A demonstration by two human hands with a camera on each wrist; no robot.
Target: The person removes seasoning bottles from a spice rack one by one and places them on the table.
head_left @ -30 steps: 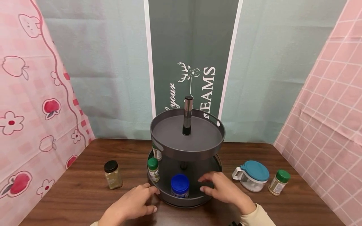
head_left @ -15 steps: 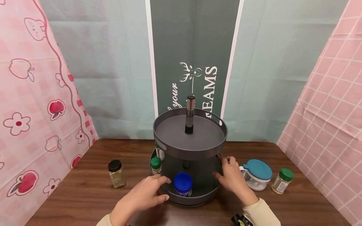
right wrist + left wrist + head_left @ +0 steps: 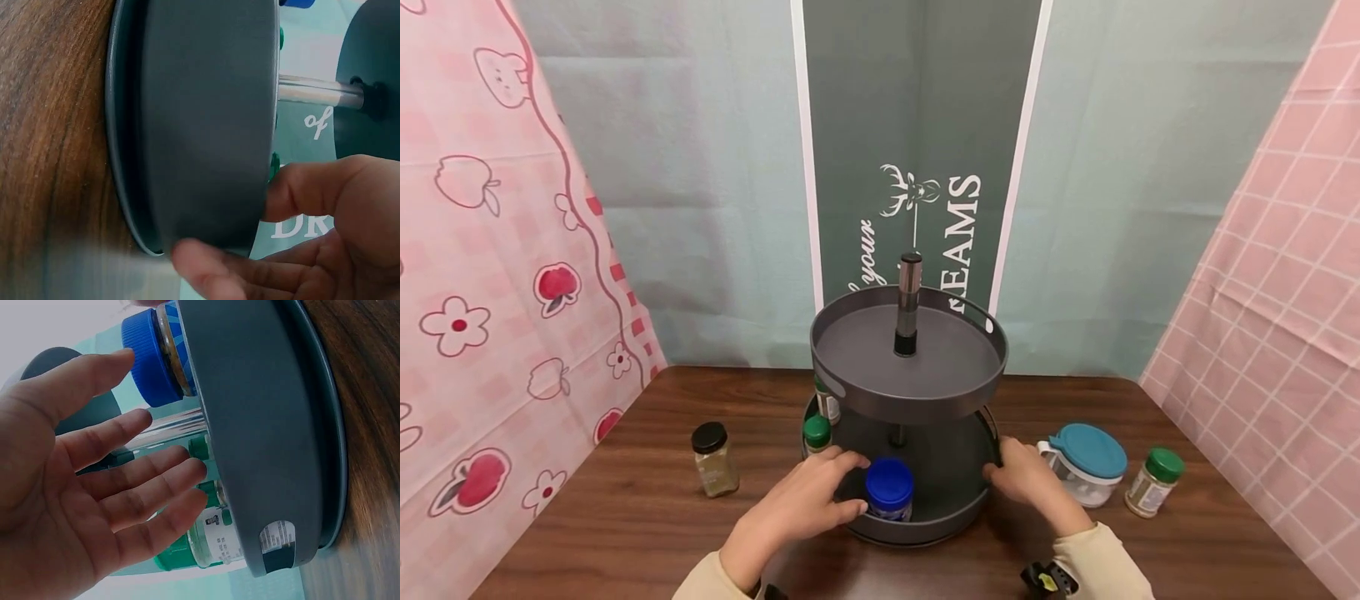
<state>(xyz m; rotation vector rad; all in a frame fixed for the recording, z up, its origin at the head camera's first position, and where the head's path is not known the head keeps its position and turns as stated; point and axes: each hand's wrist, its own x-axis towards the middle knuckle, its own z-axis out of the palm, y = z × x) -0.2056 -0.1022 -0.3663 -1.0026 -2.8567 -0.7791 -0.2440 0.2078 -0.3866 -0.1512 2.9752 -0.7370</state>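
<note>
Two-tier stand (image 3: 910,407) stood upright on the bench (image 3: 625,517), near its middle. Lower tray (image 3: 917,533) carried a blue-lidded jar (image 3: 890,492) at the near side, upright, plus a front green-capped jar (image 3: 817,431) and a rear green-capped jar (image 3: 828,407) along the left side, both partly hidden. Metal post (image 3: 909,292) rose through the upper tray's centre.

Right hand (image 3: 1026,475) gripped the lower tray's wall at the right: thumb over the rim, fingers curled against the outside. Left hand (image 3: 805,496) held nothing; fingers extended, thumb spread apart, between the front green-capped jar and the blue-lidded jar. Thumb tip close to the blue lid; contact could not be told.

Farther out, left: black-capped jar (image 3: 716,458), well apart from the stand. Right: teal-lidded container (image 3: 1086,464) with white handle, just beyond the right hand; a lone green-capped jar (image 3: 1154,482) beside it. Behind, a pale green cloth (image 3: 700,208) with a dark lettered panel.
</note>
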